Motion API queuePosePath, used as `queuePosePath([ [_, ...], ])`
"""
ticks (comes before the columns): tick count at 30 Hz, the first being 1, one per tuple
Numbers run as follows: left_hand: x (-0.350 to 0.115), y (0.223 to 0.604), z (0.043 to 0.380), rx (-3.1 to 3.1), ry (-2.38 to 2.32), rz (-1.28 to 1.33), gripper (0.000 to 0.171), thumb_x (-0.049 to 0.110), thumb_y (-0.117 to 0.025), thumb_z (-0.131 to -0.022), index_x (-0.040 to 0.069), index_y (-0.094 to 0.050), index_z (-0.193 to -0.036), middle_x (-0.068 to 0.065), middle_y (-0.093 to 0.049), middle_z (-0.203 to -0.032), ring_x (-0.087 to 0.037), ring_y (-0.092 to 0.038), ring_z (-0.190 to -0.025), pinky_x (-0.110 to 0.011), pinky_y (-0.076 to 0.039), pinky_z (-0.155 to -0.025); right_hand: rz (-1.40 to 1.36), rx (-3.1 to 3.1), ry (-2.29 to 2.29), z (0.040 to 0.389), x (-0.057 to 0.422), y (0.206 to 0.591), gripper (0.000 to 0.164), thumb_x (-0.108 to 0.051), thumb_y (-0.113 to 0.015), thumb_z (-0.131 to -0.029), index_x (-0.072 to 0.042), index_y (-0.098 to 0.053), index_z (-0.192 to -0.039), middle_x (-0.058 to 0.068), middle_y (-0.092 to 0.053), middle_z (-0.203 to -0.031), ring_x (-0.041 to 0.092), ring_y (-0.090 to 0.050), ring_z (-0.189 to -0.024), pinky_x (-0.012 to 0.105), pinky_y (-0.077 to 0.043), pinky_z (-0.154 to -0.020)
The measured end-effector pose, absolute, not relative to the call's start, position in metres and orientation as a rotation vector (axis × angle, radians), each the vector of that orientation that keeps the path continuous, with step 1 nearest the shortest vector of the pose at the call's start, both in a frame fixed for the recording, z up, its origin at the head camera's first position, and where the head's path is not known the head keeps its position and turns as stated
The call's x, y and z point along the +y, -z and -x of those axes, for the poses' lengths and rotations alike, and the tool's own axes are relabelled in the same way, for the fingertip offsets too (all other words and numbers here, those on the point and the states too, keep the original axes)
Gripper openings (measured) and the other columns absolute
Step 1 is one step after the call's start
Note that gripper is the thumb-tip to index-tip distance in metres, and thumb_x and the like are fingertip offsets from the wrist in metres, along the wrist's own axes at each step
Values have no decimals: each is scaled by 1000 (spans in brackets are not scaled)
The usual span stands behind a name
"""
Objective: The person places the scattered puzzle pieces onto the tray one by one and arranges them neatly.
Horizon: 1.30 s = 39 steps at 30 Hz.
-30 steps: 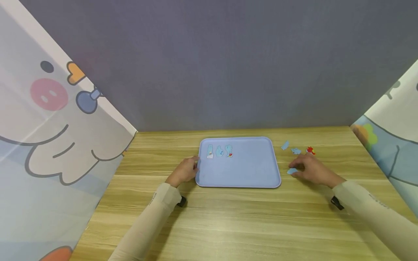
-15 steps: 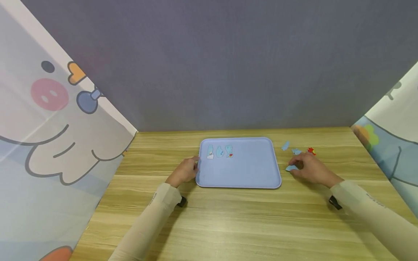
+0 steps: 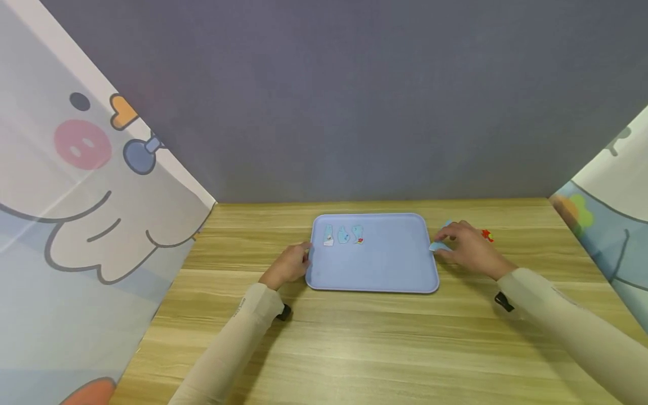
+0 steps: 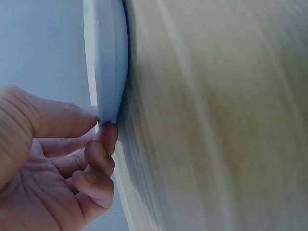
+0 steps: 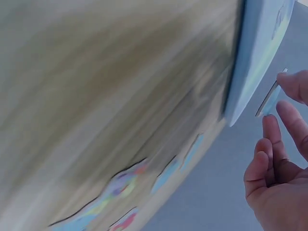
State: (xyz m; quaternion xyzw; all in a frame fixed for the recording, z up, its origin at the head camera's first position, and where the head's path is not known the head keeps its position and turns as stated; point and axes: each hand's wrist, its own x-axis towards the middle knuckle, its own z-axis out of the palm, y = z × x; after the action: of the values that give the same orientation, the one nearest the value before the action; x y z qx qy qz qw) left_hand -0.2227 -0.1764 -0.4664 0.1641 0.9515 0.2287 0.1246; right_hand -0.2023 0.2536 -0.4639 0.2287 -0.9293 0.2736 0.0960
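My left hand pinches the left rim of a light blue tray; in the left wrist view the thumb lies on one side of the tray wall and a fingertip on the other. My right hand pinches a flat light blue puzzle piece between thumb and fingers, and it overlaps the tray's right rim in the head view. In the right wrist view the piece is tilted and raised beside the tray. Three puzzle pieces, among them a blue one with a red detail, lie in a row at the tray's upper left.
A red and yellow puzzle piece lies on the wooden table behind my right hand. Blue pieces lie near it, partly hidden by that hand in the head view. A grey partition stands along the table's far edge.
My right hand has lifted the light blue puzzle piece from the table and moved left to the tray's right rim. The left hand has kept its hold on the tray.
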Motion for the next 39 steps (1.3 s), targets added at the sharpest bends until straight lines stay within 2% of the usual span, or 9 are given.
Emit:
queuePosePath([
  [21, -177, 467, 224, 2764, -644, -455, 47, 2, -60, -91, -5, -45, -134, -4, -58, -80, -13, -53, -63, -25, -45, -56, -738, -2798, -928, 247, 187, 455, 17, -11, -78, -77, -7, -71, -93, 5, -63, -90, 26, -50, -87, 40, -41, -76],
  [27, -174, 465, 225, 2762, -621, -459, 47, 2, -60, -91, -4, -45, -135, -3, -59, -80, -13, -53, -64, -25, -45, -58, -714, -2816, -932, 262, 171, 457, 17, -9, -79, -75, -4, -73, -90, 8, -65, -88, 30, -53, -86, 42, -41, -77],
  [33, -173, 466, 225, 2761, -623, -436, 47, 2, -60, -91, -4, -45, -135, -3, -59, -79, -13, -53, -63, -25, -45, -57, -685, -2858, -919, 272, 155, 459, 18, -9, -79, -74, 0, -72, -88, 11, -68, -86, 33, -57, -88, 45, -39, -86],
  [39, -174, 466, 226, 2761, -628, -440, 46, 2, -60, -91, -5, -45, -134, -3, -59, -79, -13, -54, -63, -24, -45, -57, -625, -2913, -916, 280, 138, 460, 18, -10, -78, -75, 1, -72, -88, 10, -69, -85, 30, -60, -88, 45, -37, -92],
])
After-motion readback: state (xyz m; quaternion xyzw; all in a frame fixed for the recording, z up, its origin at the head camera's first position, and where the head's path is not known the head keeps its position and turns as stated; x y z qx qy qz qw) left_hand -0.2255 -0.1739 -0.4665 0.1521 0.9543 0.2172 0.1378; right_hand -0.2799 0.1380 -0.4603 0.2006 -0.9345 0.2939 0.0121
